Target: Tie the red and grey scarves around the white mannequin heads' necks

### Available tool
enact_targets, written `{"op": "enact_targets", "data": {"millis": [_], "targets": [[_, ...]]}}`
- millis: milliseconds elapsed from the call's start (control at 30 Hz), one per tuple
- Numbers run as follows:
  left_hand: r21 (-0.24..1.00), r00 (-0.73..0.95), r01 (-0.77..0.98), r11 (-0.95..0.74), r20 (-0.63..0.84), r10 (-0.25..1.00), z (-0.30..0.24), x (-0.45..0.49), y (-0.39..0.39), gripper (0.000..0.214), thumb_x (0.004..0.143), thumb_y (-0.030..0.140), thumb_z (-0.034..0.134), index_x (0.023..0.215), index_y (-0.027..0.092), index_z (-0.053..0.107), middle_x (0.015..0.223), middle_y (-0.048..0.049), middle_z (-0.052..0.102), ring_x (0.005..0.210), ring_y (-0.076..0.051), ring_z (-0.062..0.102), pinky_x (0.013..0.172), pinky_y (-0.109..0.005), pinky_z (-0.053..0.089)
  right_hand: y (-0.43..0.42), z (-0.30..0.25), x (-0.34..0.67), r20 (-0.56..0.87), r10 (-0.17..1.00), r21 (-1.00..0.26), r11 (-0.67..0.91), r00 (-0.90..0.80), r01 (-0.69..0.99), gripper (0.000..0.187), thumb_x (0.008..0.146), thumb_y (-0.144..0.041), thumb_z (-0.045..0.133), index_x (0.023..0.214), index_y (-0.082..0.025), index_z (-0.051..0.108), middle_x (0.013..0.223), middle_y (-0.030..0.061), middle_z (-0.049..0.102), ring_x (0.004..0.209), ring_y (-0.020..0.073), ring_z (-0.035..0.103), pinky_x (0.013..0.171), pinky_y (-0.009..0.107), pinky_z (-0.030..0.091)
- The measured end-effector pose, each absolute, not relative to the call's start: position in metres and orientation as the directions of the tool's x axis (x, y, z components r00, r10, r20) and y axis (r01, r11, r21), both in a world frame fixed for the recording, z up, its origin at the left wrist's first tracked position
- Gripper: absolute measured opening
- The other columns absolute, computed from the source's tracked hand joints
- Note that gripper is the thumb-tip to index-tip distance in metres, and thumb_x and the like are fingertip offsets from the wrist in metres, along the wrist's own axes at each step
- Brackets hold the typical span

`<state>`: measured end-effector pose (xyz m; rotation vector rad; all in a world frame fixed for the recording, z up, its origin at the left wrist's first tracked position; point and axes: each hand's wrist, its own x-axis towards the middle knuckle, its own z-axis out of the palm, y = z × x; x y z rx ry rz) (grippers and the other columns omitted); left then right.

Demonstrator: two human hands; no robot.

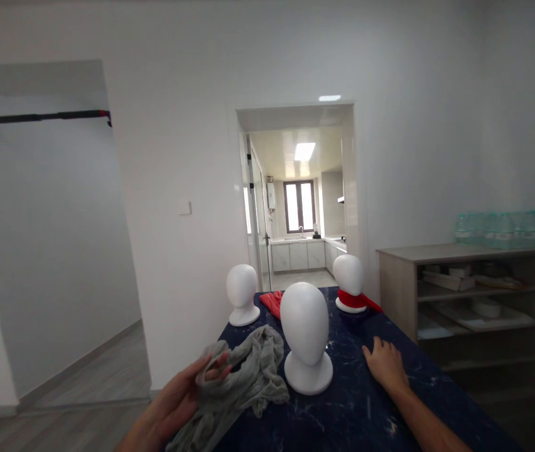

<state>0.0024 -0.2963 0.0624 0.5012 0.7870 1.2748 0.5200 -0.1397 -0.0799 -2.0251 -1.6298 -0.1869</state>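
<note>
Left hand [180, 392] grip closed on grey scarf [243, 376], lower end cut off; right hand [385, 364] flat, open on table [371, 408].

Left hand [180, 392] gripping grey scarf [243, 376] (bunched), 3 mannequin heads [305, 339]

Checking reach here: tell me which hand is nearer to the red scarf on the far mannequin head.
Right. The right hand lies flat on the table just short of the red scarf; the left hand is across the table, gripping the grey scarf.
</note>
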Motion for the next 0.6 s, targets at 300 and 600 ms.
{"op": "enact_targets", "data": {"millis": [300,600], "targets": [[0.903,0.343,-0.413,0.12,0.032,0.939,0.148,0.056,-0.332,0.034,0.087,0.03,0.081,0.059,0.018,0.065,0.069,-0.0034,0.063,0.09,-0.024,0.073,0.087,-0.033,0.059,-0.232,0.014,0.471,0.682,0.532,-0.731,0.473,0.502,0.492,0.031,0.096,-0.053,0.057,0.102,-0.023,0.062,0.1,0.0104,0.071,0.094,0.0291,0.067,0.091,0.044,0.052],[0.931,0.559,-0.353,0.096,0.128,0.819,0.233,0.17,-0.342,0.03,0.094,0.036,0.073,0.071,0.018,0.063,0.075,-0.0044,0.065,0.077,-0.019,0.072,0.074,-0.03,0.058,-0.314,0.086,0.298,0.705,0.675,-0.703,0.706,-0.215,-0.086,0.093,0.066,-0.036,0.096,0.147,-0.033,0.052,0.156,0.0066,0.055,0.145,0.035,0.05,0.122,0.051,0.042]]}}
